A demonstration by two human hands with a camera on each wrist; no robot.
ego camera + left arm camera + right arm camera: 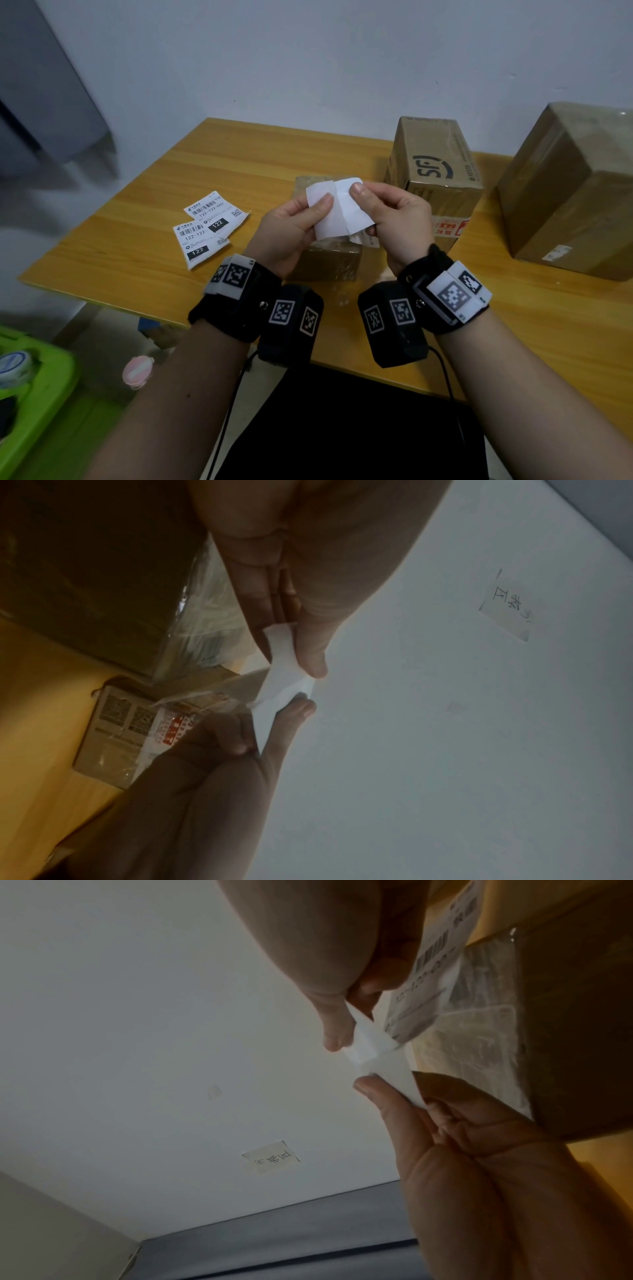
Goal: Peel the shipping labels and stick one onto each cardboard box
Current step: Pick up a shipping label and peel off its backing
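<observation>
Both hands hold one white label sheet (337, 210) above a small taped cardboard box (325, 262), blank side up. My left hand (320, 209) pinches its left part between thumb and fingers. My right hand (363, 209) pinches the right part. In the right wrist view the printed barcode label (435, 961) hangs partly apart from the white backing (373, 1050). The left wrist view shows my left hand (298, 658) pinching the sheet (279, 653). Two more printed labels (209, 228) lie on the table to the left. A taller printed box (435, 171) and a large box (575, 195) stand to the right.
The wooden table (144, 219) meets a white wall at the back. Down on the left are a green bin (37, 387) holding a tape roll and a pink round object (137, 371) on the floor. A paper note (270, 1157) is taped to the wall.
</observation>
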